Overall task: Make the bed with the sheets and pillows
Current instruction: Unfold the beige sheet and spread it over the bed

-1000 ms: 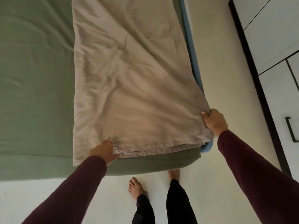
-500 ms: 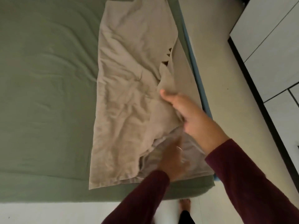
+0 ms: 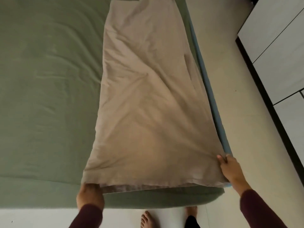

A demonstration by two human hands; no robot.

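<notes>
So the beige sheet (image 3: 148, 102) is lying folded in a long strip down the right side of the bed (image 3: 41, 96), on top of the green fitted sheet (image 3: 49, 63) that covers the mattress. It runs from the top of the frame all the way to the foot end, where the person is standing. Left hand (image 3: 90, 195) has its grip on the near left corner of the sheet, fingers tucked under the hem so you mostly see the back of the hand. Right hand (image 3: 230, 168) has its grip on the near right corner, thumb on top and fingers curled around the edge, right at the corner of the bed. The cloth between the two hands looks pulled fairly flat, with creases fanning up from the right corner, and you can see a second layer peeking out under the near hem. A blue edge (image 3: 212, 99) of the mattress or base shows along the right side next to the sheet. Both sleeves (image 3: 256, 209) are dark maroon. Bare feet (image 3: 148, 219) on the pale floor (image 3: 230, 79) just below the foot of the bed, and there's a white wardrobe (image 3: 279, 46) with dark trim off to the right, well apart from the bed.
</notes>
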